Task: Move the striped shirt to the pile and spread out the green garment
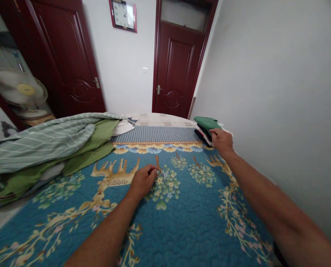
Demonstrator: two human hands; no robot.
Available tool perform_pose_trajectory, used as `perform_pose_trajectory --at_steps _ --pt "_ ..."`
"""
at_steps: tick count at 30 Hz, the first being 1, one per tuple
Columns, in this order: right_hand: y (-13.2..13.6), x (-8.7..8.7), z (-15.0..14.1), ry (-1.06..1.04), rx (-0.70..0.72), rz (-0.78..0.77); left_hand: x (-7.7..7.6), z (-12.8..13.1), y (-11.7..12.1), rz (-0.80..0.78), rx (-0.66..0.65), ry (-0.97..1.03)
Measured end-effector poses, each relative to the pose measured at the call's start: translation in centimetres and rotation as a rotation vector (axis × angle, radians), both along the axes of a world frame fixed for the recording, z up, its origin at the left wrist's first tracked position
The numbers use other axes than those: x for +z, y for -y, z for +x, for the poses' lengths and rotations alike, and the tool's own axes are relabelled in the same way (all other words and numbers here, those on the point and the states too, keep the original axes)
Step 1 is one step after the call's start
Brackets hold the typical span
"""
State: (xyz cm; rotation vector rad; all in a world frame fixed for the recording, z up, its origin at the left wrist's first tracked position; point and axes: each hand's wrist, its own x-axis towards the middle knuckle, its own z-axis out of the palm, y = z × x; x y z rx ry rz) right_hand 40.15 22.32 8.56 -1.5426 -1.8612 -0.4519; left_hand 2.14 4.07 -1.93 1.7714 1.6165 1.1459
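Observation:
A blue quilted bedspread (187,218) with deer, trees and flowering branches lies in front of me. My left hand (144,180) rests low over its middle, beside a printed tree. Its fingers are curled together, and I see nothing in them. At the far right, by the wall, stands a small stack of folded clothes with a green folded garment (206,121) on top. My right hand (222,141) is at the near right side of this stack, fingers closed at the green garment's edge. Dark and white folded layers (203,136) show beneath; the fingertips are partly hidden.
A heap of loose clothes, with a grey-green striped cloth (51,139) over a green one (90,157), covers the left side. White patterned bedding (154,119) shows at the far edge. A white wall (282,81) borders the right; a fan (20,89) stands at left.

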Motion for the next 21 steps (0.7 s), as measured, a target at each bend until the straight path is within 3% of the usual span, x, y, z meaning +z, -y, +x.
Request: perform_pose_trajectory --at_steps 4,8,10,12,14,17,19,21 --pt "9.6 -3.3 -7.3 0.006 0.272 -0.201 0.1 0.1 0.0 0.041 0.0 0.02" --pt "19.7 -7.5 -15.4 0.098 0.675 -0.361 0.4 0.2 0.4 0.053 0.038 0.042" --pt "23.0 -8.3 -18.1 0.167 0.837 -0.367 0.3 0.0 0.6 0.04 0.052 0.078" --pt "24.1 -7.7 -19.1 0.183 0.9 -0.331 0.3 -0.3 0.8 0.0 0.045 0.137" --pt "22.9 -6.1 -18.3 0.098 0.824 -0.271 0.3 -0.5 1.0 -0.085 0.025 0.208" --pt "18.4 -3.7 -14.8 -0.133 0.502 -0.194 0.6 0.1 1.5 -0.223 -0.031 0.262" --pt "15.6 -3.4 -12.0 -0.253 0.219 -0.231 0.7 0.9 1.9 -0.209 -0.059 0.23" --pt "14.0 -4.5 -9.8 -0.308 0.003 -0.381 0.7 1.7 2.4 -0.13 -0.095 0.19"
